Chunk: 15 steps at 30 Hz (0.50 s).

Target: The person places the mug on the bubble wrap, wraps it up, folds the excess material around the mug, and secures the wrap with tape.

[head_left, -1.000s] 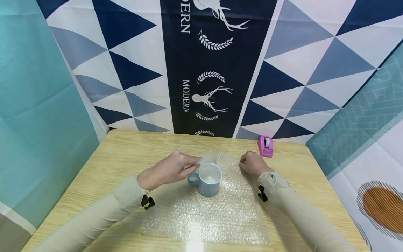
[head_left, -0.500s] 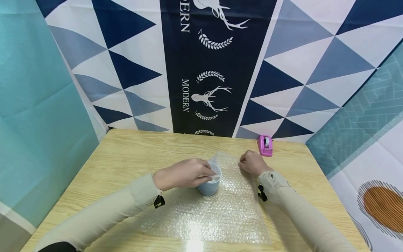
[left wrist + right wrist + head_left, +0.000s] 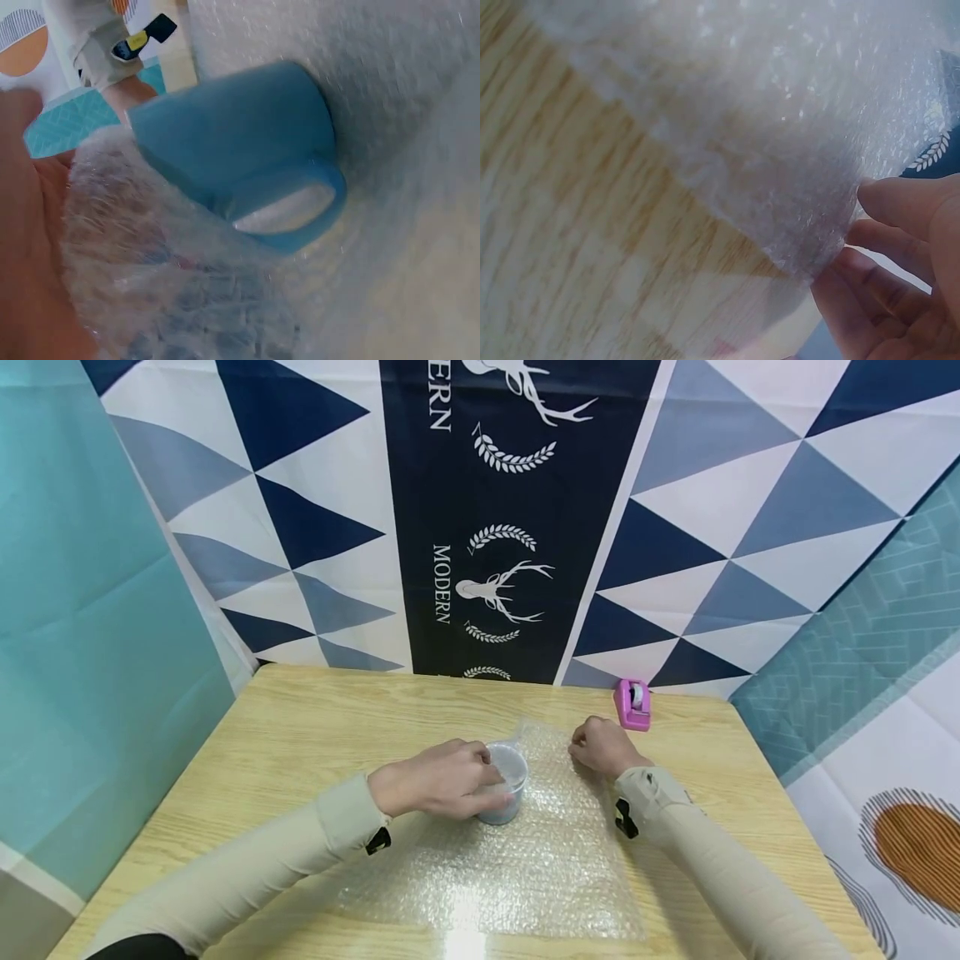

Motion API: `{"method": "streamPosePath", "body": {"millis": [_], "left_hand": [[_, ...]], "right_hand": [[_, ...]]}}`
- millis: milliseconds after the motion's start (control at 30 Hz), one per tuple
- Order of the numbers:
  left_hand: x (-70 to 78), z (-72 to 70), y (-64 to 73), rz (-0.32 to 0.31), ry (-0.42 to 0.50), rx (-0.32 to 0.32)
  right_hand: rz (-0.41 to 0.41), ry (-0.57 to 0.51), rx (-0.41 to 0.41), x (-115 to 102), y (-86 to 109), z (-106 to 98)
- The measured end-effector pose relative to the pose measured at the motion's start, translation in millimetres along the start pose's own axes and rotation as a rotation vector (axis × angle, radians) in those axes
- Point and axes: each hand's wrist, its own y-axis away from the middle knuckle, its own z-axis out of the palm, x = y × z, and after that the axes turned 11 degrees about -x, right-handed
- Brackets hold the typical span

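Note:
A blue mug (image 3: 501, 814) stands on a sheet of bubble wrap (image 3: 517, 885); its handle shows in the left wrist view. One side of the sheet is folded up over the mug's handle side and reaches its rim. My left hand (image 3: 450, 778) presses this fold at the mug's mouth, thumb apart from the bent fingers; the fingertips are partly hidden. Over at the sheet's right edge, my right hand (image 3: 602, 747) pinches a corner of the bubble wrap, as the right wrist view shows with thumb and fingers (image 3: 904, 202) on it.
A pink tape dispenser (image 3: 633, 704) with a roll in it sits at the back right of the wooden table (image 3: 322, 710), just beyond my right hand. A patterned cloth (image 3: 480, 510) hangs behind the table's back edge.
My left hand has carried the bubble wrap's corner rightward over the mug, then its thumb and fingers have spread at the rim. My right hand has stayed on its corner.

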Motion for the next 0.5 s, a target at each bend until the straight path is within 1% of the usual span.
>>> {"method": "streamPosePath", "body": {"millis": [100, 133, 233, 367, 433, 500], "left_hand": [[-1.2, 0.8, 1.1, -0.002, 0.025, 0.003], [-2.0, 1.5, 1.1, -0.001, 0.019, 0.009], [-3.3, 4.6, 1.5, -0.015, -0.044, 0.004], [-2.7, 10.4, 1.7, -0.036, -0.178, -0.037], [-1.6, 13.3, 1.2, -0.051, -0.236, -0.041], [0.1, 15.5, 0.3, -0.064, -0.274, -0.033]], "right_hand": [[0.003, 0.002, 0.002, 0.7, 0.3, -0.3], [0.004, 0.003, 0.005, 0.8, 0.3, -0.1], [0.002, 0.001, 0.008, 0.7, 0.4, 0.3], [-0.016, 0.007, 0.019, 0.1, 0.3, 1.4], [-0.021, 0.01, 0.027, 0.3, 0.2, 1.8], [-0.022, 0.011, 0.031, 0.8, 0.1, 2.1]]}}
